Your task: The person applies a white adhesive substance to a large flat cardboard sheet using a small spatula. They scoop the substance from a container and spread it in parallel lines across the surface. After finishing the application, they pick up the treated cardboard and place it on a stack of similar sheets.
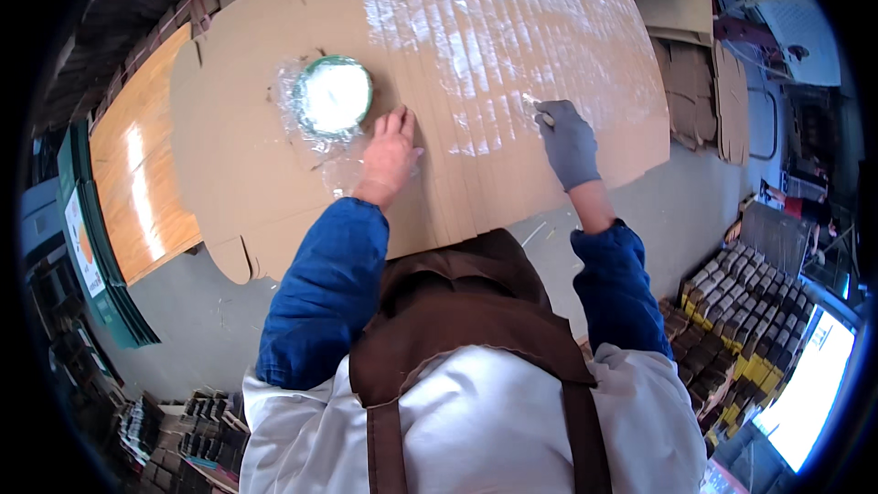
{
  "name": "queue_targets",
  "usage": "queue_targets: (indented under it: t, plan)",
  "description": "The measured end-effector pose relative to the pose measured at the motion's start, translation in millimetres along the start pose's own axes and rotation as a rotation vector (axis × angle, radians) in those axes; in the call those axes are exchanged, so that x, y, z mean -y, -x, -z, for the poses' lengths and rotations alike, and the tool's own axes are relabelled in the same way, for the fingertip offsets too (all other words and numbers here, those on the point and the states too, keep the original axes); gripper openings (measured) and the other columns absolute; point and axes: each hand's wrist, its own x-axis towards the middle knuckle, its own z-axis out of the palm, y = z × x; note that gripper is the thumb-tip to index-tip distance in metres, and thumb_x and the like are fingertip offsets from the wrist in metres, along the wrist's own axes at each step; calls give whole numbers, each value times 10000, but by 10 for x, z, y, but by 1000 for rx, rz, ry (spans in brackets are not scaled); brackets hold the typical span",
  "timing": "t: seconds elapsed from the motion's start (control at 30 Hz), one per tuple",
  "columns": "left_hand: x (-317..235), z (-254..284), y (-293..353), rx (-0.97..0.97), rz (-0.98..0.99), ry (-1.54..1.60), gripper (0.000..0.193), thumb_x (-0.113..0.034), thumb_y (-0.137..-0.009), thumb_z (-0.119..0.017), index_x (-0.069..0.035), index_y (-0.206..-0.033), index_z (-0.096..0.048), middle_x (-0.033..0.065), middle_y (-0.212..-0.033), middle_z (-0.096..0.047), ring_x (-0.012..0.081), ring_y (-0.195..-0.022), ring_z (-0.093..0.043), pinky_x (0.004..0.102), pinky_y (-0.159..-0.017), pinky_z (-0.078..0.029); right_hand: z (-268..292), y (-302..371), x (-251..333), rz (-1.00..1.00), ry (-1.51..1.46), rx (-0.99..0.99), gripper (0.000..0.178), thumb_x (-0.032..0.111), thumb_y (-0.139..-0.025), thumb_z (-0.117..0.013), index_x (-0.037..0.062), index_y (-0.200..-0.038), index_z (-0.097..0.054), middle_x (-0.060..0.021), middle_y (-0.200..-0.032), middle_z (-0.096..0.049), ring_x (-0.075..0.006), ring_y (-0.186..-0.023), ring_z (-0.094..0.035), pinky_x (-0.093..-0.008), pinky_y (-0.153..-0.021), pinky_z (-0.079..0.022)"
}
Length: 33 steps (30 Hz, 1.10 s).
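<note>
A large brown cardboard sheet (247,101) lies in front of me, its right half covered with white, wet-looking streaks (512,27). My left hand (389,154), bare, rests on the sheet with its fingers stretched out and holds nothing. Just beyond its fingertips to the left stands a round green-rimmed tub (334,96) with a bright white content, with crumpled clear plastic film (291,96) around it. My right hand (569,142), in a grey glove, is closed on a small pale brush-like tool (532,104), mostly hidden by the fingers. The tool's tip is at the streaked area.
At the left is a shiny wooden tabletop (137,165) under the sheet's edge, with dark green panels (96,247) beside it. Cardboard pieces (686,82) are stacked at the right. Farther right, low down, are rows of bundled stacks (754,297) with yellow parts.
</note>
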Motion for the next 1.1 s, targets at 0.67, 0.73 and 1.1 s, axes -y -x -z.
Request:
queue_targets:
  t: [0.67,0.73,1.1]
  plan:
    - [119,-174,46,-141,-24,13,449,-104,-838,-552,10,-1272,-569,160,-1340,-488,296,-1248,-476,419,-974,-467,-723,-771,2355,-60,-708,51,212,231,-883,-659,53,-999,-668,-140,-945,-676,-314,-821,-678,-409,-726,-551]
    - [107,-238,33,-240,-8,-46,460,-185,-790,-680,-10,-1210,-616,130,-1356,-466,293,-1255,-452,396,-998,-451,-663,-843,2235,-252,-1066,110,202,170,-875,-683,10,-997,-663,-110,-932,-680,-265,-820,-687,-362,-717,-568]
    - [88,-158,67,-67,14,-28,664,-250,-755,-760,-4,-1322,-516,124,-1354,-483,296,-1269,-435,384,-1036,-430,-1564,-758,1421,-871,-2245,310,127,115,-960,-606,-6,-993,-586,-128,-944,-620,-221,-842,-622,-285,-699,-582]
